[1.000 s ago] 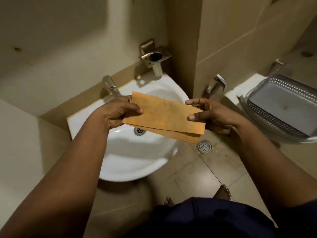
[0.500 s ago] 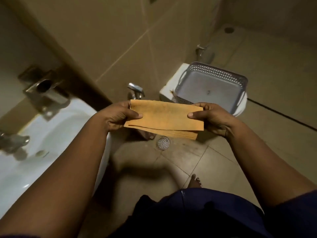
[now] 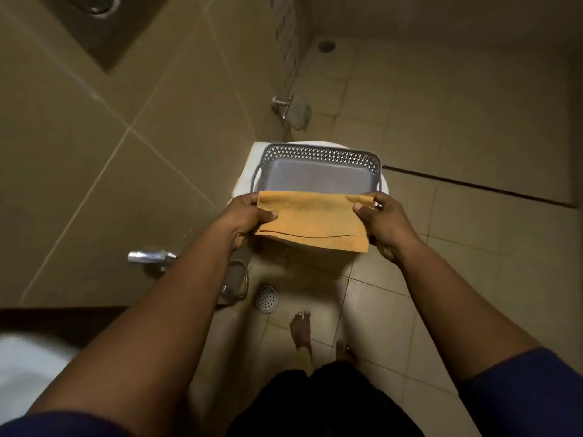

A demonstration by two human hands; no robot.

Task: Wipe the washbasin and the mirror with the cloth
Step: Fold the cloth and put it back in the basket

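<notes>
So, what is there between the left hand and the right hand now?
In the head view, the folded orange cloth spans the gap: the left hand pinches one end, the right hand the other. Nothing else lies between them.

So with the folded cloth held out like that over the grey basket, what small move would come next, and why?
Probably lowering the cloth into the grey basket. Both hands, left hand and right hand, pinch its ends, it is folded flat, and it hangs right at the basket's near edge. The washbasin lies off at the lower left, away from the grip, so wiping looks finished, though that is a guess.
</notes>
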